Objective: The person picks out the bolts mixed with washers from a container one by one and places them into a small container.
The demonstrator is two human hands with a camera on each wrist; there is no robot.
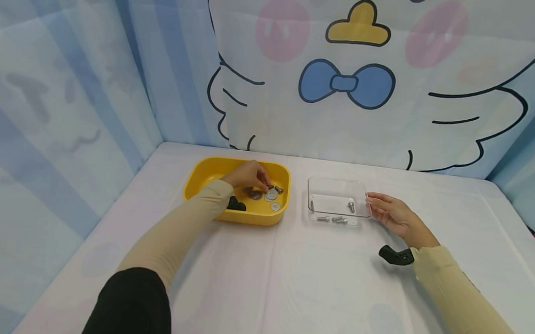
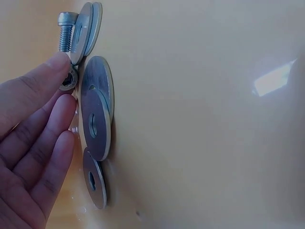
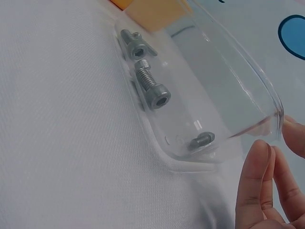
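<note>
My left hand reaches into a yellow bin. In the left wrist view, its thumb and fingertips pinch a socket-head bolt, mostly hidden by the thumb. A second bolt stands just beyond, beside paired flat washers. Larger overlapping washers and a single washer lie near the fingers. My right hand holds the right end of a clear plastic box, thumb and fingers at its wall. Inside that box lie several bolts, including a thick socket-head one.
Both containers rest on a white tablecloth, the yellow bin left of the clear box. A patterned curtain hangs behind the table's far edge, and another hangs along the left. A black wrist piece sits at the right cuff.
</note>
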